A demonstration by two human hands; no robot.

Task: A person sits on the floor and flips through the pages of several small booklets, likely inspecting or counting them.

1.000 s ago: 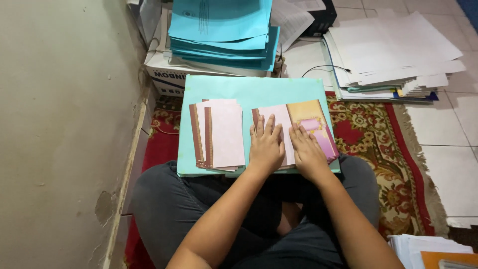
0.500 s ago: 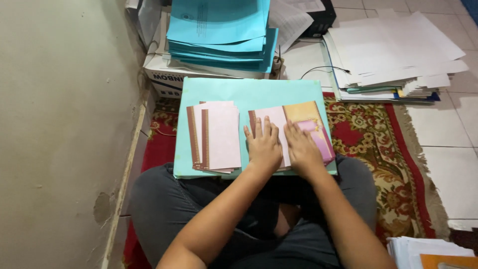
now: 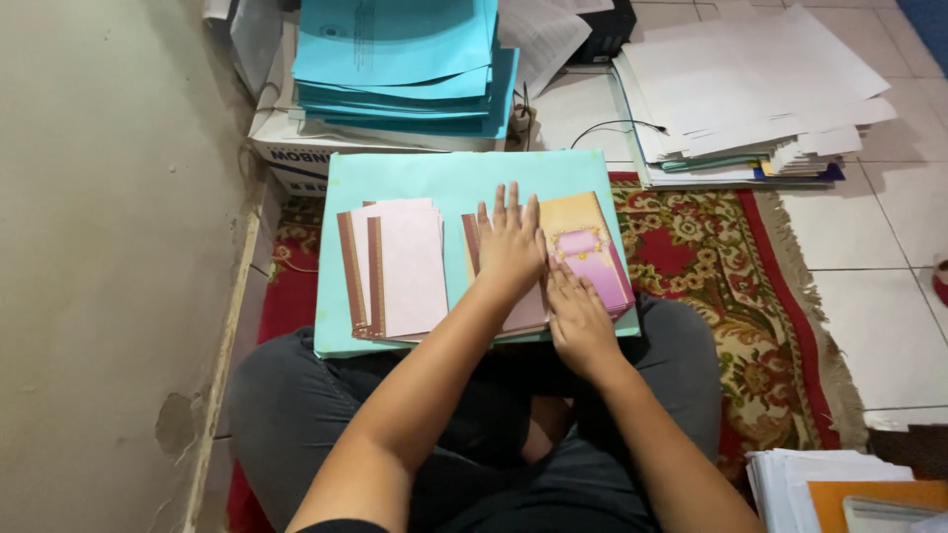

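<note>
A light teal folder (image 3: 434, 178) rests across my lap as a work surface. On its left lies a stack of pale pink cards with brown striped edges (image 3: 395, 266). On its right lies another pink card, with a yellow and pink ornate card (image 3: 588, 252) beside it. My left hand (image 3: 509, 242) presses flat, fingers spread, on the right pink card. My right hand (image 3: 578, 316) lies flat at the lower edge of the ornate card, fingers pointing up and left.
A stack of blue folders (image 3: 400, 64) sits on a white box (image 3: 296, 148) ahead. White paper piles (image 3: 741, 89) lie at the upper right on tiles. A patterned red rug (image 3: 731, 257) lies under me, a wall at the left, more papers (image 3: 820, 484) at the lower right.
My left hand has slid farther up the right pink card. My right hand has drawn back toward the lower edge of the ornate card.
</note>
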